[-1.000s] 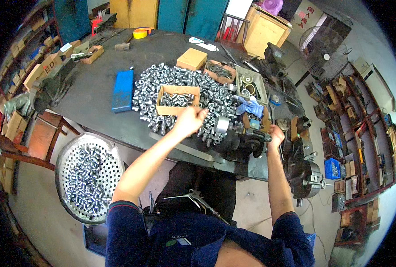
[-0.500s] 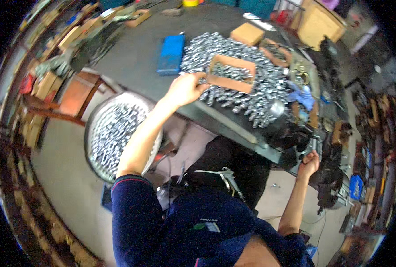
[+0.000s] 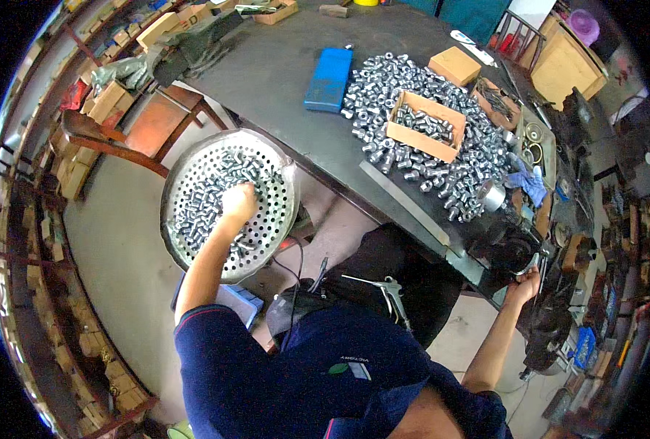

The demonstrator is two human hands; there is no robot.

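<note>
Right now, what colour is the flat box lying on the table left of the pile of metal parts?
Blue. The flat box shows best in the head view.

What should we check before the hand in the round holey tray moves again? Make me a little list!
1. Left hand is down in the perforated round tray: ok.
2. Left hand has actually closed on some metal fittings: cannot tell, the fingers are buried in them.
3. Tray has fittings left in it: ok, plenty to the hand's left.
4. Cardboard box on the dark workbench is open on top: ok, a few fittings inside.
5. Right hand is steady at the machine by the bench edge: ok, though its exact grip cannot be told.
</note>
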